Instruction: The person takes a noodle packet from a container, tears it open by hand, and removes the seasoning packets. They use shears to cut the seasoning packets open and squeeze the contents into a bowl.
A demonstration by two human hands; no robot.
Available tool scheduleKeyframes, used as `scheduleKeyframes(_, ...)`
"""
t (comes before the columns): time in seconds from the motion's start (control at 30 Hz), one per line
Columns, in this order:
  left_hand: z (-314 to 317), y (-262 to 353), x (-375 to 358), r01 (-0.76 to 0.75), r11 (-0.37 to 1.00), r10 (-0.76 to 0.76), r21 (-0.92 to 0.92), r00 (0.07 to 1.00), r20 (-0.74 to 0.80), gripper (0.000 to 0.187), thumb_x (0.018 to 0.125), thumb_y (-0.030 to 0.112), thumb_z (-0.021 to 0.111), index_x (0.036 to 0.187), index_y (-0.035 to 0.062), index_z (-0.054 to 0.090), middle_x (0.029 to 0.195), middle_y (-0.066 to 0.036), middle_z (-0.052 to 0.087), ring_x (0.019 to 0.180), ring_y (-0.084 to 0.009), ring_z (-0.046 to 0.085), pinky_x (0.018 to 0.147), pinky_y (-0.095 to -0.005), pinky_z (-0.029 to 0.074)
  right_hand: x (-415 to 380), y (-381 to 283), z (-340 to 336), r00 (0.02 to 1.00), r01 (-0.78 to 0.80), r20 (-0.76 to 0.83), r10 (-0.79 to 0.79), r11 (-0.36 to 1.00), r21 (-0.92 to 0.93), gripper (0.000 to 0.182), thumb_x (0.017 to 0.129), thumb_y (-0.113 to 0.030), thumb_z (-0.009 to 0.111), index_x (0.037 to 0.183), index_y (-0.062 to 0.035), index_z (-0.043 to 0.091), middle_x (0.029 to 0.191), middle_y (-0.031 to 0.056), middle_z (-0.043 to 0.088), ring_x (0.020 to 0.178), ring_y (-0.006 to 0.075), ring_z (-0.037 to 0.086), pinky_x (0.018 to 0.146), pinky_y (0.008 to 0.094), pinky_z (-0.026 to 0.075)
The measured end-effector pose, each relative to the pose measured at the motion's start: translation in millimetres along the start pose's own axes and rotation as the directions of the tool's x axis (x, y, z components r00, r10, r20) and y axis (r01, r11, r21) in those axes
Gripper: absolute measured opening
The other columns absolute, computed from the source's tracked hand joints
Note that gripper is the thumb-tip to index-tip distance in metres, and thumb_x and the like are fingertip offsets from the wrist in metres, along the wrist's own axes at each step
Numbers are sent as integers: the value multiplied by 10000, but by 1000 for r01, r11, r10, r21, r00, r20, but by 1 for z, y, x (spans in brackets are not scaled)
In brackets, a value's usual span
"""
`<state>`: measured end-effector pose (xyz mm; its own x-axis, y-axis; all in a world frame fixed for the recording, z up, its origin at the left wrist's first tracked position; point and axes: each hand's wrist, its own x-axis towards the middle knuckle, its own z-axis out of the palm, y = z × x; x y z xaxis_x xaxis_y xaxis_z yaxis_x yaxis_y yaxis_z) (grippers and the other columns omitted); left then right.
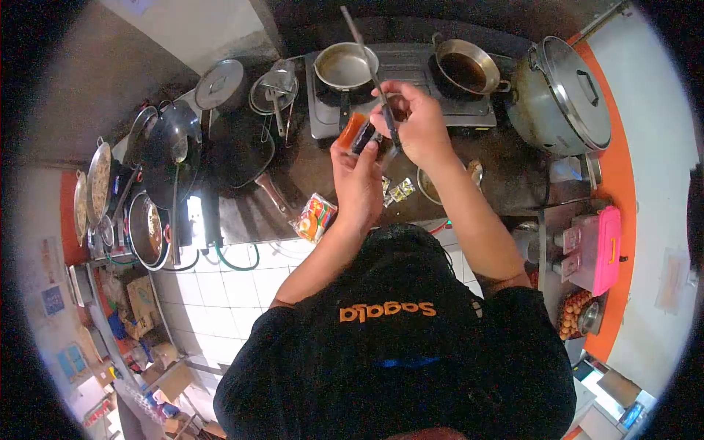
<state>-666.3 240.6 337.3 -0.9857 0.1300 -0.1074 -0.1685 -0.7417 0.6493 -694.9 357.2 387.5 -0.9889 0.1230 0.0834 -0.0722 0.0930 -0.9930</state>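
My left hand [356, 176] pinches seasoning sachets, one orange [353, 132] and one dark [362, 138], above the dark counter. Close beside it, my right hand [414, 121] grips a long narrow utensil [359, 40], grey along its upper length and darker low down. Its far end points up past the frying pan, while the dark end comes down by the sachets; its exact kind I cannot tell. A colourful food packet [315, 218] lies on the counter edge near my left wrist. Small shiny sachets [400, 191] rest between my forearms.
A gas stove [319, 110] carries an empty frying pan [346, 66] and a pan of dark liquid [466, 66]. A large lidded pot [524, 103] stands right. Several pans crowd the left, including a wok [158, 158] with a ladle. A pink box [598, 249] sits at lower right.
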Motion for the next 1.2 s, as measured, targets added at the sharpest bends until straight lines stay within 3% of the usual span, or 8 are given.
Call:
scheduleKeyframes(0.07, 3, 0, 0, -10, 999, 10, -30, 1000, 17, 397, 896, -2, 529, 1262, 69, 392, 1185, -108, 548, 1070, -214, 570, 892, -370, 501, 0, 5, 6, 996, 38, -84, -33, 998, 60, 383, 747, -3, 718, 1100, -25, 573, 849, 22, 643, 775, 65, 586, 690, 218, 480)
scheduleKeyframes(0.17, -2, -5, 3, 3, 997, -2, -73, 1000, 12, 411, 903, -5, 514, 1284, 81, 387, 1212, -117, 533, 1100, -225, 557, 914, -379, 491, -4, 1, 7, 998, 7, -58, -11, 998, -69, 381, 747, -12, 719, 1098, -27, 569, 827, 19, 643, 741, 58, 584, 671, 218, 481)
scheduleKeyframes(0.6, 0, 3, 1, 39, 997, -38, -72, 999, 14, 443, 919, -6, 470, 1336, 105, 370, 1252, -143, 517, 1127, -248, 541, 956, -420, 459, -8, 2, 1, 997, 26, -69, -27, 999, -21, 412, 754, -23, 724, 1125, -3, 547, 866, 27, 636, 771, 69, 586, 703, 218, 483)
scheduleKeyframes(0.67, -2, 8, 4, 14, 995, -9, -99, 999, 54, 422, 911, 4, 489, 1311, 102, 399, 1214, -117, 542, 1108, -237, 549, 962, -432, 445, -14, 0, -15, 999, 4, -48, -1, 998, 57, 422, 763, -27, 727, 1140, 3, 539, 923, 27, 621, 828, 73, 580, 729, 222, 480)
scheduleKeyframes(0.73, 1, 18, 5, -2, 991, 8, -133, 999, 43, 403, 902, 1, 508, 1280, 101, 408, 1207, -91, 542, 1104, -224, 547, 968, -446, 442, -25, 1, -38, 1000, 13, 4, -13, 1000, -15, 516, 722, -113, 791, 1153, 14, 535, 923, 28, 623, 841, 74, 565, 765, 236, 465)
scheduleKeyframes(0.9, -6, 28, 11, 3, 986, -1, -169, 1000, 12, 392, 888, -5, 525, 1249, 106, 422, 1195, -61, 549, 1089, -208, 551, 976, -426, 440, -63, -6, -77, 944, -199, 242, 226, 971, -132, 488, 734, -97, 768, 1157, 2, 545, 901, 19, 603, 844, 84, 568, 777, 240, 453)
scheduleKeyframes(1.0, -1, 31, 11, -4, 988, 4, -156, 1000, 0, 423, 890, 0, 503, 1291, 104, 415, 1118, -70, 575, 1034, -190, 566, 968, -421, 431, -72, -2, -83, 941, -65, 305, 145, 964, -256, 501, 719, -106, 774, 1155, 2, 552, 899, 12, 605, 833, 96, 566, 782, 253, 453)
scheduleKeyframes(1.2, 6, 30, 10, 5, 992, -1, -127, 1000, 29, 450, 884, 11, 512, 1309, 116, 409, 1119, -75, 574, 1017, -175, 567, 943, -397, 449, -65, -9, -79, 936, -82, 297, 187, 940, -332, 482, 716, -98, 776, 1140, -8, 565, 899, -13, 593, 825, 64, 519, 758, 233, 439)
